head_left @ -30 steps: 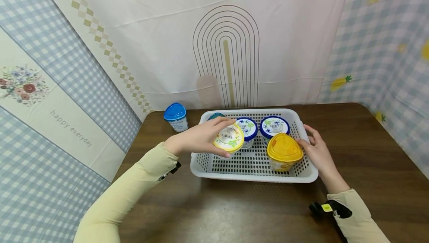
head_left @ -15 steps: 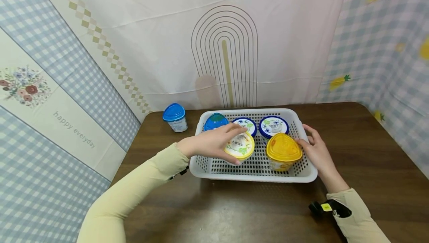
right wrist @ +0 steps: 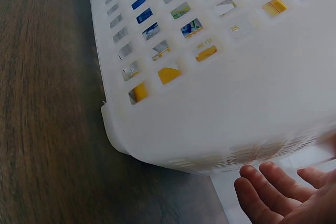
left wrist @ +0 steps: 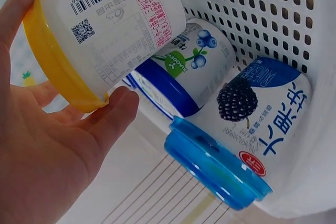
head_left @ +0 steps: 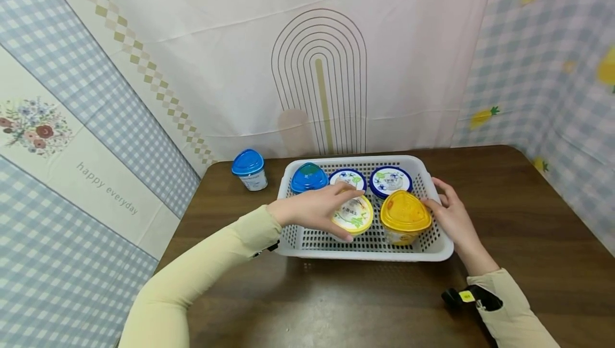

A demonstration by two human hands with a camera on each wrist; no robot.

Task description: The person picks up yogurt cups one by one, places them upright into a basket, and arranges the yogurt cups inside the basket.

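Over the front middle of the white basket [head_left: 360,254], my left hand [head_left: 312,206] holds a yogurt cup [head_left: 354,214] by its yellow-rimmed lid, thumb and fingers spread around it. In the left wrist view that yogurt cup [left wrist: 118,24] lies tilted in the picture, its barcode side showing. My right hand [head_left: 454,220] grips the basket's right rim, thumb over the edge and fingers outside. Inside the basket stand a blue-lidded cup [head_left: 308,178], two cups with dark-blue-rimmed lids [head_left: 391,181] at the back, and a tall yellow-lidded cup [head_left: 405,214] at the right.
Another blue-lidded cup [head_left: 250,169] stands on the brown table [head_left: 326,305], left of the basket. A patterned cloth [head_left: 230,70] hangs directly behind the table, with checked cloth at both sides.
My left hand has carried the yellow-rimmed yogurt cup rightward, uncovering the blue-lidded cup at the basket's back left. The right hand stays at the basket's rim.
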